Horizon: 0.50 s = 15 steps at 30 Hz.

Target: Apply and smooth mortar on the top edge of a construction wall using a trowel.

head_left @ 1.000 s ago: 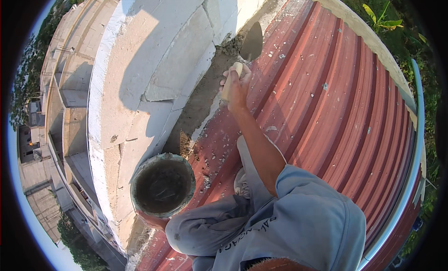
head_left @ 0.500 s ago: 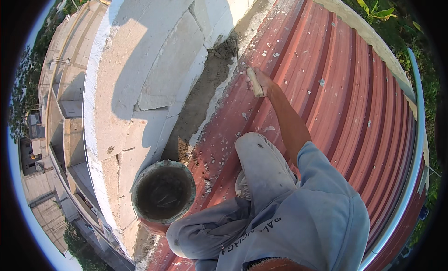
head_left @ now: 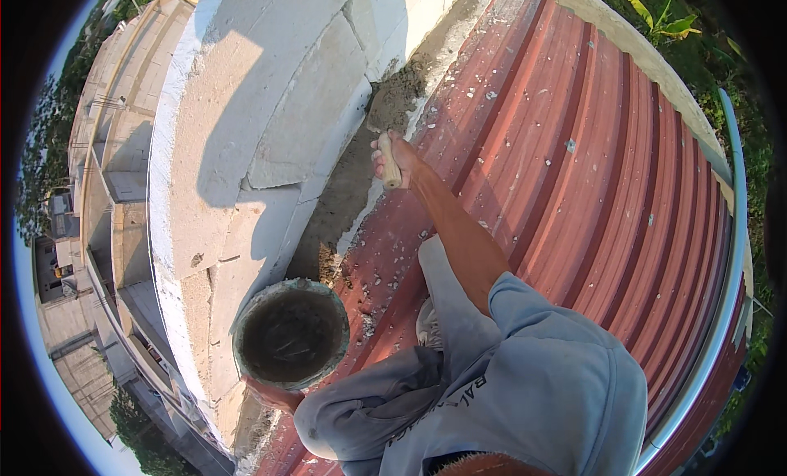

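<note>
In my right hand (head_left: 405,158) is a trowel, its pale wooden handle (head_left: 390,173) wrapped by my fingers. The trowel's blade is mostly hidden and points away from me, over the strip of grey mortar (head_left: 338,201) between the white block wall and the red roof. A round bucket (head_left: 240,345) with a mortar-crusted rim stands at the wall's foot, dark grey inside. Low against the bucket's near side, my left hand (head_left: 275,396) grips it, its fingers partly hidden beneath.
The white block wall (head_left: 299,115) rises along the left, with a long drop to building structures beyond. Red ribbed roofing sheets (head_left: 574,197), scattered with mortar crumbs, spread to the right. A pale pipe (head_left: 738,189) runs along the far right edge. My bent knees are close to the bucket.
My right hand has swung left with the trowel, from above the red roofing to the mortar strip by the wall. The bucket has shifted very slightly to the right.
</note>
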{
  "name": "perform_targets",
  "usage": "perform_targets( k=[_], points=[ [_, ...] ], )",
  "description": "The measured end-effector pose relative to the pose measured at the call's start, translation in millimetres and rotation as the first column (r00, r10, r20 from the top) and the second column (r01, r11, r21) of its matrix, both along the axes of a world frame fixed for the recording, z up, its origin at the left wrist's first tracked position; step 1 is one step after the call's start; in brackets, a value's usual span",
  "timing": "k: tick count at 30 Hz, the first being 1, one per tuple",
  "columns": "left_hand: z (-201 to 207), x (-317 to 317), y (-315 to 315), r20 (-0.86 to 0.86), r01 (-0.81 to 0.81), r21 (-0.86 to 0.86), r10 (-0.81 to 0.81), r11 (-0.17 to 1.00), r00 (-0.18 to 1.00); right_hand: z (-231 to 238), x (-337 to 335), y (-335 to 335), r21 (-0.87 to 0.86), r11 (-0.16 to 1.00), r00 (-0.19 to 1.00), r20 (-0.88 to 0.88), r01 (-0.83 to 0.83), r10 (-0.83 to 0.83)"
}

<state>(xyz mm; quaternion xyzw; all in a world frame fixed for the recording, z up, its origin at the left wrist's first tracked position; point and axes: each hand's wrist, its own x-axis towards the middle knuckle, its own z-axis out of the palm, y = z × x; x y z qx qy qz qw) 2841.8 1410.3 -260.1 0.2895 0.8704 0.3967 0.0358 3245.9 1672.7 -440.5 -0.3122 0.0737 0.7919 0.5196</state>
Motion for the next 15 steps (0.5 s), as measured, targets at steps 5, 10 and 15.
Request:
perform_targets(
  k=[5, 10, 15],
  points=[
    [5.6, 47.7, 20.3, 0.223, -0.028, 0.036, 0.02, 0.999, 0.975, 18.0, 10.7, -16.5, -0.059, 0.998, 0.964, 0.259, -0.039, 0.053],
    [2.5, 28.2, 14.0, 0.183, -0.099, 0.096, 0.081, 0.99, 0.98, 41.4, 23.3, -51.8, -0.032, 0.978, 0.881, 0.43, -0.204, 0.197],
    [0.4, 34.7, 7.8, 0.188, -0.104, 0.114, 0.082, 0.988, 0.979, -7.0, 54.0, -56.9, 0.07, 0.997, 1.0, -0.01, 0.023, -0.023]
  ],
)
